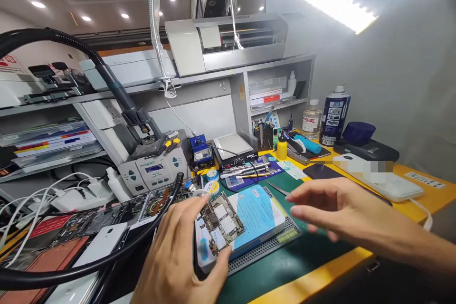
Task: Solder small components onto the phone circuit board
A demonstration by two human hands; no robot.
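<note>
A phone circuit board (224, 218) with chips and pale shield plates lies on a blue-and-white box (254, 211). My left hand (185, 251) curves round the box's left end, its forefinger and thumb closed on opposite edges of the board. Under the box is a grey perforated plate (249, 259) on a green mat (302, 256). To the right, my right hand (335, 209) hovers over the mat with thumb and fingers apart and nothing visible between them. Thin metal tweezers (277, 187) lie just beyond its fingertips, their rear end hidden by the hand.
A black hose (135, 251) loops across the left side, over phone parts. Behind the mat stand a hot-air station (153, 171), a small blue device (201, 152) and a yellow bottle (281, 147). At right are a spray can (334, 116) and a white device (381, 175).
</note>
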